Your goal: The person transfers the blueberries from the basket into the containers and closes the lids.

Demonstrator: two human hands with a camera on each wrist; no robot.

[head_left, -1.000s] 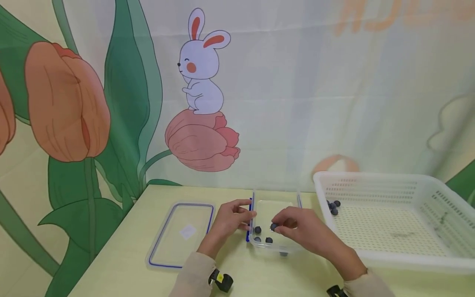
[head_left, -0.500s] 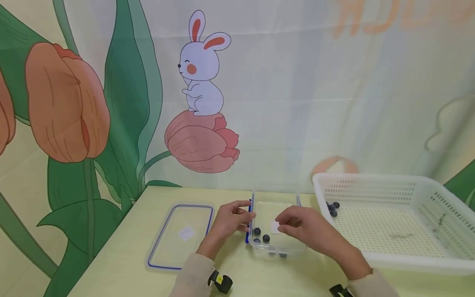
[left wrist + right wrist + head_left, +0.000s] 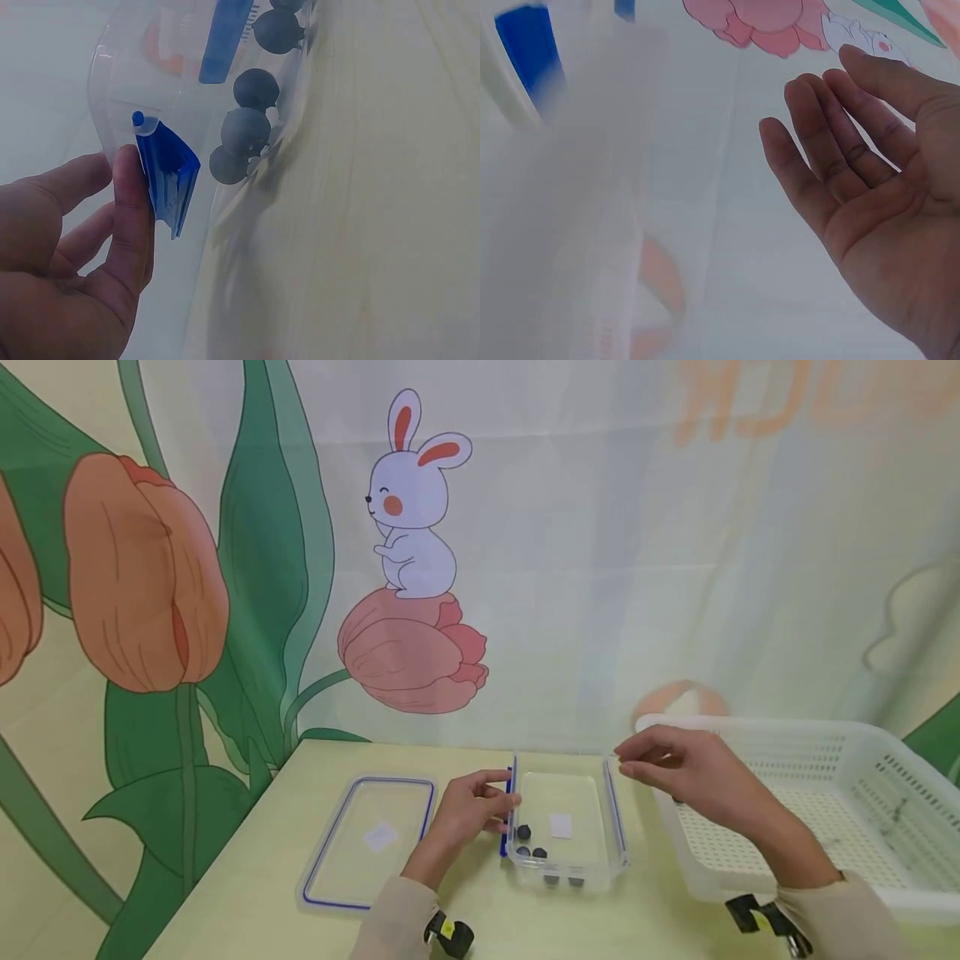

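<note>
A clear plastic food container (image 3: 570,881) with blue latches sits on the table, several blueberries (image 3: 523,832) at its near end. My left hand (image 3: 472,810) holds its left side, thumb and fingers at the rim and the hanging blue latch (image 3: 171,176). Through the wall in the left wrist view, several blueberries (image 3: 245,129) rest on the bottom. My right hand (image 3: 693,777) is raised between the container and a white plastic basket (image 3: 795,885); its fingers (image 3: 810,135) are loosely bent, with nothing held. That hand hides most of the blueberries in the basket.
A clear lid with a blue seal (image 3: 367,839) lies flat on the table left of my left hand. A small white square (image 3: 561,826) shows through the container floor. A printed cloth with a rabbit (image 3: 416,527) hangs behind the table.
My right hand let go of a blueberry inside the container, then moved up and right toward the basket. My left hand stays at the container's left side.
</note>
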